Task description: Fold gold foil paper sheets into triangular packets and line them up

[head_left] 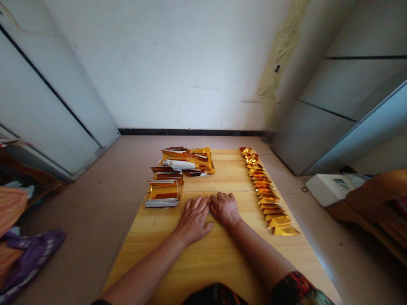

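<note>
My left hand (194, 220) lies flat on the wooden table (203, 262), fingers stretched forward and thumb apart. Beside it, my right hand (225, 208) rests with its fingers curled down. Between the fingertips a small bit of gold foil paper (210, 200) shows; the rest of it is hidden under the hands. To the left are stacks of curled gold foil sheets (163, 190) with white backs, and another pile of foil sheets (202, 161) lies behind. Along the right edge runs an overlapping row of folded gold foil pieces (267, 199).
A white wall (178, 67) stands beyond the table, with grey cabinets (337, 101) to the right. A white box (330, 188) sits on a wooden piece of furniture at right. At lower left is a purple bag (34, 258) on the floor side.
</note>
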### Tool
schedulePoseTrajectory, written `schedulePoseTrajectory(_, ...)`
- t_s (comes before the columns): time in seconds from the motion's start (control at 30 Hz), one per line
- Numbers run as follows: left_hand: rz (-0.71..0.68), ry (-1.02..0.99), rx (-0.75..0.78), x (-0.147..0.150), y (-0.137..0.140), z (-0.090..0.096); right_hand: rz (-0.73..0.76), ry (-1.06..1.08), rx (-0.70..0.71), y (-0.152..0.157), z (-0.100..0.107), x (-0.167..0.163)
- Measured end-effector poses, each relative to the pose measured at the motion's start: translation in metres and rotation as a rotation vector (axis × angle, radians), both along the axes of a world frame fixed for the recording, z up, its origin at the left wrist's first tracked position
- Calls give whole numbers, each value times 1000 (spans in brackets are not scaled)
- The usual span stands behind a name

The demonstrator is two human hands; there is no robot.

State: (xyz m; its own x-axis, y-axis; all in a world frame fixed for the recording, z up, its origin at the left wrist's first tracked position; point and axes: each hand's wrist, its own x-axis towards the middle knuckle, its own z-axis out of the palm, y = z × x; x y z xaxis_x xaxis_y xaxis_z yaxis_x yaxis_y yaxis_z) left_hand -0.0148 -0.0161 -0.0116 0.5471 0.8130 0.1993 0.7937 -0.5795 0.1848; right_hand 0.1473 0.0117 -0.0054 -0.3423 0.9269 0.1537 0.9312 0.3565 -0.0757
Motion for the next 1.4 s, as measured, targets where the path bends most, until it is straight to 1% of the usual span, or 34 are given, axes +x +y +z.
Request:
schedulePoseTrajectory(0.37, 50, -16, 8, 1, -1, 1, 1, -28, -9, 5, -3, 0)
schedulePoseTrajectory(0.57, 38, -38, -7, 2, -1, 5, 7, -44, 4, 6, -4, -1)
schedulePoseTrajectory(0.77, 15, -12, 22, 1, -1, -1, -16, -42, -16, 5, -3, -1)
schedulePoseTrajectory(0.97, -2, 20, -20, 0, 0, -2, 2, -36, -7, 4, -1, -1)
schedulePoseTrajectory(1.1, 2, 20, -10, 3, 0, 1, 37, 12, 26, -2, 2, 9)
schedulePoseTrajectory(1.23, -7, 20, 5, 6, -1, 4, 111, 28, 55, -12, 0, 28)
schedulePoseTrajectory(1.4, 6, 9, 35, 8, 1, 4, 105, 31, 113, -21, -5, 46)
